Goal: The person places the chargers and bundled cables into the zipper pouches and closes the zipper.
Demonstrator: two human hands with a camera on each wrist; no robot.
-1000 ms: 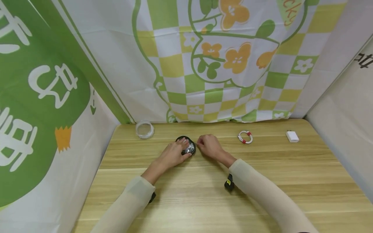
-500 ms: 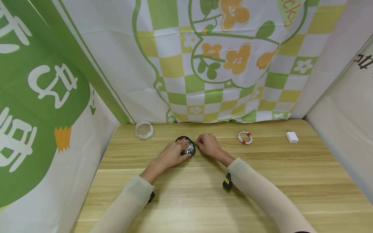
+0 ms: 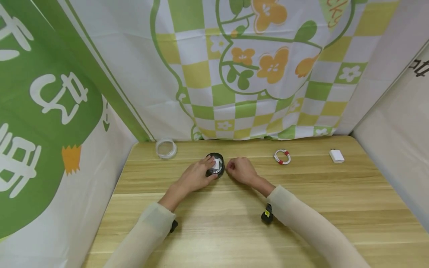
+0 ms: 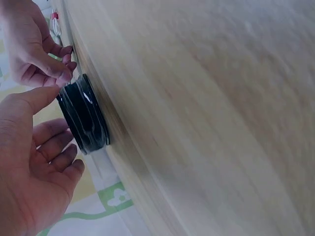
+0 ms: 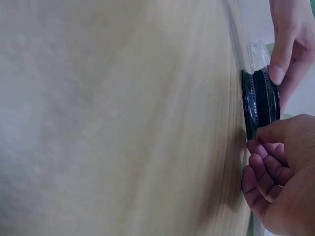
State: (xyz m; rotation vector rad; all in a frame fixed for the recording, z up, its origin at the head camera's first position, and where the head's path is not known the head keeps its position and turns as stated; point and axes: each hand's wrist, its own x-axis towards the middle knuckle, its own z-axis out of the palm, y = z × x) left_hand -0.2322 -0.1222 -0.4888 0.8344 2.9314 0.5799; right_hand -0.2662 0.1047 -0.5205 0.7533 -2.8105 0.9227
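A round black spool [image 3: 218, 170] with a pale label on its upper face is near the back middle of the table. In both wrist views it shows wide rims and dark windings between them. My left hand [image 3: 196, 176] grips it from the left, fingers over its upper face and thumb at the near rim. My right hand [image 3: 242, 170] is close to the right of the spool, thumb and index tips pinched together right at the rim in the right wrist view. A thin strand at those fingertips is mostly hidden; its other fingers curl beneath.
A clear coiled loop [image 3: 166, 148] lies at the back left of the wooden table [image 3: 228, 230]. To the right are a white cable coil [image 3: 282, 157] with red ties and a white charger plug [image 3: 336, 156]. Printed cloth [image 3: 261, 111] hangs behind the table.
The spool has turned and tilted a little, so more of its pale label shows. My left fingers have slid back toward its left side; my right hand has shifted slightly toward me.
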